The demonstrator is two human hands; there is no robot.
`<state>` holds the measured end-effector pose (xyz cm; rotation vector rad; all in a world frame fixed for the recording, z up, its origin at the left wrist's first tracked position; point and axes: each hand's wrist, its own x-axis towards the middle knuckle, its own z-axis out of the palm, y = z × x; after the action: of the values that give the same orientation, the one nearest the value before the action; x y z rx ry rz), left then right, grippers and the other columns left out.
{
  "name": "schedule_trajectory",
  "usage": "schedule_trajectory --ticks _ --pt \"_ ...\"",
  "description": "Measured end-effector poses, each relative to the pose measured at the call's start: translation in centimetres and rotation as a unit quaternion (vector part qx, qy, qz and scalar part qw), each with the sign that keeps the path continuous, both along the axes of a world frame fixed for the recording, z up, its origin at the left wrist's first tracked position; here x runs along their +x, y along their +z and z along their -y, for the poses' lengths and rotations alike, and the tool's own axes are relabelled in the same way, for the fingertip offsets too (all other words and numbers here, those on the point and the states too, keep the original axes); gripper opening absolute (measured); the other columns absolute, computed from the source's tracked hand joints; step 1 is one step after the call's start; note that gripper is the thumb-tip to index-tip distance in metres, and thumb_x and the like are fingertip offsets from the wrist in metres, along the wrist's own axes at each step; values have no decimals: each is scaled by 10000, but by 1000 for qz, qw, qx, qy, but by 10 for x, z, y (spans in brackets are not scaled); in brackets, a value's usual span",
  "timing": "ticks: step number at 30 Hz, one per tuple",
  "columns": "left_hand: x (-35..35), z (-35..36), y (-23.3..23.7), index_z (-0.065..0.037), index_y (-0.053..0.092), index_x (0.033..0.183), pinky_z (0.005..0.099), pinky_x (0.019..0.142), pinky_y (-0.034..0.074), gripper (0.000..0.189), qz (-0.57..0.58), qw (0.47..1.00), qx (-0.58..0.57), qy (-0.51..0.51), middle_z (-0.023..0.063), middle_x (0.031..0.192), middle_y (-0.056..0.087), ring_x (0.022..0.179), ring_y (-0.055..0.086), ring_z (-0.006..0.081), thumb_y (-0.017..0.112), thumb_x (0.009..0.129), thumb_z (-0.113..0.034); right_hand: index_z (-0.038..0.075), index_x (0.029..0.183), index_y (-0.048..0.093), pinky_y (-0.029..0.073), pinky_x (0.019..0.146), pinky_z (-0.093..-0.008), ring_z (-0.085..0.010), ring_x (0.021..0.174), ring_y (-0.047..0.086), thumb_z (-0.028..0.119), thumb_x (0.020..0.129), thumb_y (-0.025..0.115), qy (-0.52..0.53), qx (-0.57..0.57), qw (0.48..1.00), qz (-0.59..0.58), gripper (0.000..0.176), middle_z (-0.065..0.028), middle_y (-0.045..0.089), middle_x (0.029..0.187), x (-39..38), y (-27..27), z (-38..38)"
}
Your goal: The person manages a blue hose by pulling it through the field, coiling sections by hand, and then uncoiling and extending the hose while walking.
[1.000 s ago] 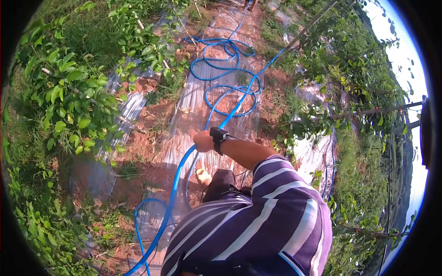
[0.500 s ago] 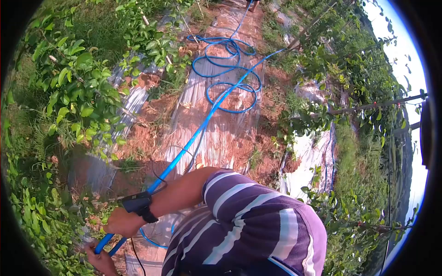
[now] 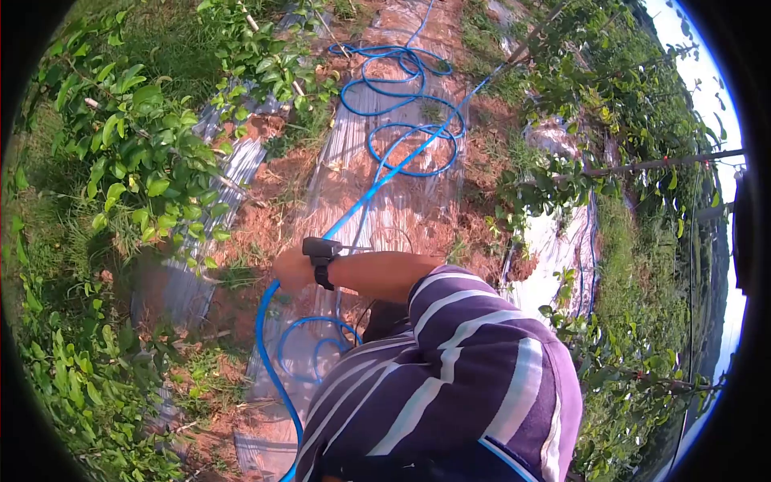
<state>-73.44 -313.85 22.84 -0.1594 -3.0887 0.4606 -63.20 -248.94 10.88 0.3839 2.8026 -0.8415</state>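
Observation:
My right hand (image 3: 294, 270), with a black device (image 3: 321, 249) strapped at its wrist, is closed around the thick blue hose (image 3: 353, 210). Its fingers are partly hidden behind the back of the hand. Beyond the hand, the hose runs up and right over the ground; on the near side it curves down past my striped shirt (image 3: 450, 361). My left hand is out of view.
Several loops of blue hose (image 3: 399, 94) lie ahead on silvery ground sheeting (image 3: 341, 145), and another loop (image 3: 283, 337) is near my body. Leafy plants (image 3: 144, 161) line both sides. A pole (image 3: 658, 163) crosses at the right, and reddish soil borders the sheeting.
My right hand has moved up and right and is still on the hose. My left hand, at the lower left before, has left the view. The near hose now bends downward.

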Motion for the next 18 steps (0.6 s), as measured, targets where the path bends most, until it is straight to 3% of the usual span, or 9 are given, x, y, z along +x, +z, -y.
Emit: schedule_trajectory --ticks 3,5,6,8,11,12,14,16,18 --pt "1 -95 -22 4 572 1127 355 821 444 330 42 968 213 -123 156 1005 586 943 551 203 641 813 -72 41 677 715 548 584 -444 -354 655 677 187 603 712 141 -7 970 -197 164 -166 666 660 -66 70 83" --pt "17 -173 -14 11 562 1161 349 853 442 365 77 924 327 -185 160 1042 582 984 546 195 640 811 -55 35 690 729 530 586 -466 -330 640 669 244 622 725 260 3 943 -209 220 -158 667 665 -97 73 148" --pt "22 -200 -13 15 556 1179 346 869 441 383 108 904 366 -195 162 1060 579 1004 543 190 639 810 -47 26 686 723 531 589 -470 -336 636 670 255 624 726 306 -24 936 -175 237 -170 664 662 -77 111 165" --pt "17 -212 -25 15 527 1244 342 944 424 445 266 853 423 -149 179 1140 552 1089 526 207 636 816 -42 16 669 710 531 590 -466 -347 633 666 256 624 719 332 -95 888 -304 245 -184 663 671 -67 110 226" --pt "13 -218 23 3 548 1051 343 800 435 246 197 887 383 -166 121 946 558 897 517 188 642 834 -64 6 691 705 529 591 -465 -361 659 668 229 637 705 350 -116 870 -326 230 -185 659 674 -53 132 227" --pt "12 -217 45 -4 559 955 344 728 440 158 161 902 361 -172 91 848 560 801 512 179 645 843 -75 23 721 710 525 585 -467 -362 677 669 191 646 693 316 -168 880 -311 185 -173 657 670 -56 125 225" --pt "-9 -184 81 -18 501 828 341 636 393 130 -42 907 388 -161 50 720 494 688 438 179 626 838 -54 37 761 649 494 564 -483 -377 681 654 108 672 669 308 -101 922 -211 116 -156 642 677 -41 123 182" --pt "-88 -25 82 5 561 1029 368 713 454 240 -101 952 269 -104 108 900 586 803 545 238 643 804 -18 52 796 652 492 613 -507 -407 707 638 131 713 653 205 -92 948 -227 115 -169 644 704 -31 58 137" --pt "-83 25 111 6 550 1064 373 735 455 284 -216 968 116 -52 117 936 583 837 547 246 649 799 -20 61 829 661 491 619 -505 -397 724 646 172 723 648 93 -28 991 -97 153 -168 647 711 6 8 59"
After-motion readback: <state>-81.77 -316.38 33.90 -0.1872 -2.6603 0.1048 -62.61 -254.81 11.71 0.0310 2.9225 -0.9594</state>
